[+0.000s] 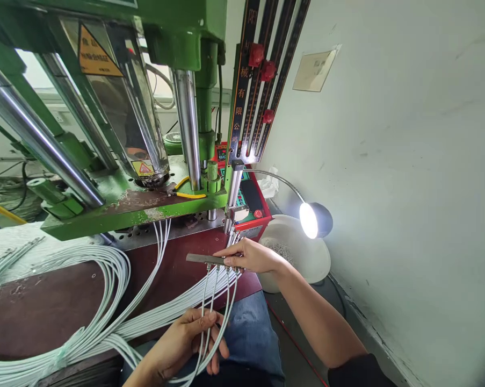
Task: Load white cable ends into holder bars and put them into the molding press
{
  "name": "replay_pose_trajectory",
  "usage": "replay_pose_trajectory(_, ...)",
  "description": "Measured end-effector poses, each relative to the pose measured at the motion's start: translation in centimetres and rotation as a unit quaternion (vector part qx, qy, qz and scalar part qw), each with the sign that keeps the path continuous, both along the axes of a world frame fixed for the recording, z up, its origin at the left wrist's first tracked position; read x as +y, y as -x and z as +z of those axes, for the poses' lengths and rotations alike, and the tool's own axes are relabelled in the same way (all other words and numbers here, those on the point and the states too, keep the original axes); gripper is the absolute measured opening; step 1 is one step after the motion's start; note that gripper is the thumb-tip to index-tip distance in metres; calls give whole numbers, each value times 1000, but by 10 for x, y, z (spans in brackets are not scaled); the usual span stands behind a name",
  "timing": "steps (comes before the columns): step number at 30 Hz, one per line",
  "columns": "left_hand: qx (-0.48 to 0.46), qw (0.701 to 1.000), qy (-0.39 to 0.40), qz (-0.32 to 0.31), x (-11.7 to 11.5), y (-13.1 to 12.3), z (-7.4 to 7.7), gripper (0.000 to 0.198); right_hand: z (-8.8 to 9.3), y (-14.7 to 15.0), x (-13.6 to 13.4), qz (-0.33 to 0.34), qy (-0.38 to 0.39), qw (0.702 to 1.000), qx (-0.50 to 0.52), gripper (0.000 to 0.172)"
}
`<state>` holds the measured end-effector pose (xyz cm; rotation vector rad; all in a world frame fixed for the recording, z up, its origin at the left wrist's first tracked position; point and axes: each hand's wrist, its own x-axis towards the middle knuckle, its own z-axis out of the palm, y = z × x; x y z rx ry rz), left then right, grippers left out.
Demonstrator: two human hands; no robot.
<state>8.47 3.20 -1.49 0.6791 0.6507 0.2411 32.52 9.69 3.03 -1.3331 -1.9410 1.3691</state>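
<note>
My right hand [248,255] pinches the right end of a narrow grey metal bar [204,259], held level over the dark red bench edge. Several white cables [218,290] hang from the bar's underside by small metal plug ends. My left hand [186,344] sits lower, near my lap, with its fingers closed around those hanging cables. The cables loop on past my left hand toward the bottom edge.
A green press machine [137,204] with steel columns [188,129] stands behind the dark red bench [44,306]. A large bundle of white cables [89,301] curves across the bench. A lit gooseneck lamp [312,220] and a white bowl [302,255] sit right, by the wall.
</note>
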Motion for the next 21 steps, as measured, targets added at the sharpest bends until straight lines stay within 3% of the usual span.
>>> replay_pose_trajectory(7,33,999,-20,-12,-3,-5,7,35,-2,2,4,12,11,999,-29,37)
replay_pose_trajectory(11,42,998,-21,39,-7,-12,2,32,-2,4,7,-2,12,999,-30,40)
replay_pose_trajectory(16,55,996,-32,56,-4,-3,5,31,-1,0,10,16,13,999,-37,38)
replay_pose_trajectory(21,44,999,-8,26,-5,-3,2,35,-9,9,17,21,55,998,-15,40)
